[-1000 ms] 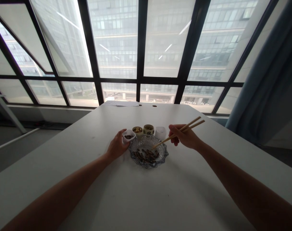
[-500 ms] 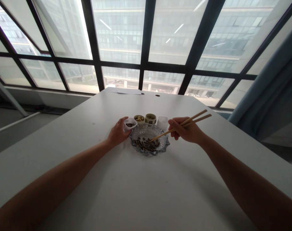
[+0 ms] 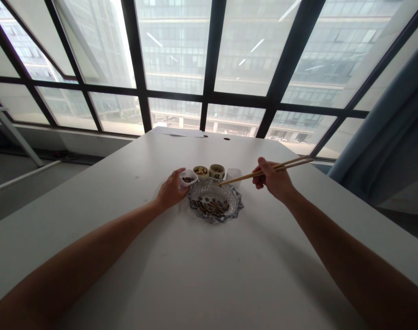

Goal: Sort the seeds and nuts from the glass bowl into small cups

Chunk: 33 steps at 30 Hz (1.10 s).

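- White table (image 3: pixel 195 275): supporting the glass bowl (image 3: pixel 234 196), which is holding dark seeds (image 3: pixel 214 207).
- Right hand (image 3: pixel 272 178): pinching chopsticks (image 3: pixel 243 177), now raising them off the seeds toward the bowl's far side, ending contact with the pile; forearm slanting inward.
- Left hand (image 3: pixel 170 189): reaching forward, gripping the white cup (image 3: pixel 188 184) beside the bowl's left rim.
- Chopstick tips (image 3: pixel 220 184): possibly carrying a seed; cannot tell.
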Motion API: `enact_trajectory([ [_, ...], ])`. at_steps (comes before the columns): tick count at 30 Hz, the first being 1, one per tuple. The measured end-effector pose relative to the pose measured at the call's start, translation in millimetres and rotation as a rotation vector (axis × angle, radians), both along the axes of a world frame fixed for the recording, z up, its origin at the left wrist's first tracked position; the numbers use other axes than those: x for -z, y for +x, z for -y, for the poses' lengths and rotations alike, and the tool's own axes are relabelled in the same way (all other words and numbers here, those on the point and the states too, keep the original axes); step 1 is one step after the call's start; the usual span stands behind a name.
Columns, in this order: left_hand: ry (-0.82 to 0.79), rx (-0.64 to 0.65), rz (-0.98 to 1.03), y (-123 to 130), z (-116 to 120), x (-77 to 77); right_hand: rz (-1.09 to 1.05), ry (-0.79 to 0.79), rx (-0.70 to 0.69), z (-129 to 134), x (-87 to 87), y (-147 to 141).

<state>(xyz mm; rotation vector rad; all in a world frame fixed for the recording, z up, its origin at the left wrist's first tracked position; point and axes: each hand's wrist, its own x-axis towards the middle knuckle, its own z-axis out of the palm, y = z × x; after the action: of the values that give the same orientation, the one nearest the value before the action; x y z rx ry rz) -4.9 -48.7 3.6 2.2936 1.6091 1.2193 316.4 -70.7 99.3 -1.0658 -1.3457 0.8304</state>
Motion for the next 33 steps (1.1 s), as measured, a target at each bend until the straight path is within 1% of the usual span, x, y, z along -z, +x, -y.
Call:
enact_trajectory([
  [4,-0.009,-0.017,-0.001,2.1,3.4,-3.9,0.016,0.089,0.043,11.9,-2.4,-11.7],
  [9,-0.025,-0.04,-0.022,4.6,8.1,-8.2,0.077,0.17,0.066,25.4,-1.7,-39.3],
  [11,-0.025,-0.043,-0.022,5.0,8.3,-8.1,0.099,0.235,0.082,25.6,-2.0,-52.6],
  [14,-0.008,-0.032,-0.024,5.0,6.9,-6.4,0.092,0.331,0.11,19.2,-1.9,-73.4],
  [15,-0.003,-0.029,-0.026,5.0,6.3,-5.8,0.105,0.331,0.08,16.0,-1.4,-79.9],
  [16,-0.002,-0.027,-0.026,5.0,5.8,-5.3,0.135,0.307,0.021,12.9,-0.8,-85.8],
  [18,-0.005,-0.025,-0.02,5.2,5.2,-4.9,0.208,0.224,-0.114,7.8,0.0,-93.9],
  [19,-0.007,-0.027,-0.015,5.4,5.2,-5.0,0.227,0.193,-0.15,6.2,0.0,-95.4],
  [20,-0.01,-0.027,-0.011,5.7,5.4,-5.2,0.223,0.18,-0.149,5.6,-0.3,-94.7],
  [22,-0.018,-0.028,-0.009,6.1,6.2,-5.9,0.163,0.206,-0.059,6.9,-1.0,-87.0],
  [24,-0.026,-0.028,-0.012,6.5,6.9,-6.5,0.122,0.223,0.032,11.1,0.3,-73.2],
  [26,-0.03,-0.028,-0.013,6.6,7.3,-6.9,0.151,0.181,0.065,16.6,5.9,-58.1],
  [29,-0.037,-0.026,-0.018,6.5,7.4,-7.2,0.251,0.109,0.044,24.6,21.6,-42.0],
  [31,-0.042,-0.028,-0.026,6.4,7.8,-7.4,0.314,0.075,-0.012,29.3,31.7,-38.0],
  [33,-0.039,-0.033,-0.035,6.2,8.6,-7.9,0.364,0.036,-0.098,33.8,36.5,-37.5],
])
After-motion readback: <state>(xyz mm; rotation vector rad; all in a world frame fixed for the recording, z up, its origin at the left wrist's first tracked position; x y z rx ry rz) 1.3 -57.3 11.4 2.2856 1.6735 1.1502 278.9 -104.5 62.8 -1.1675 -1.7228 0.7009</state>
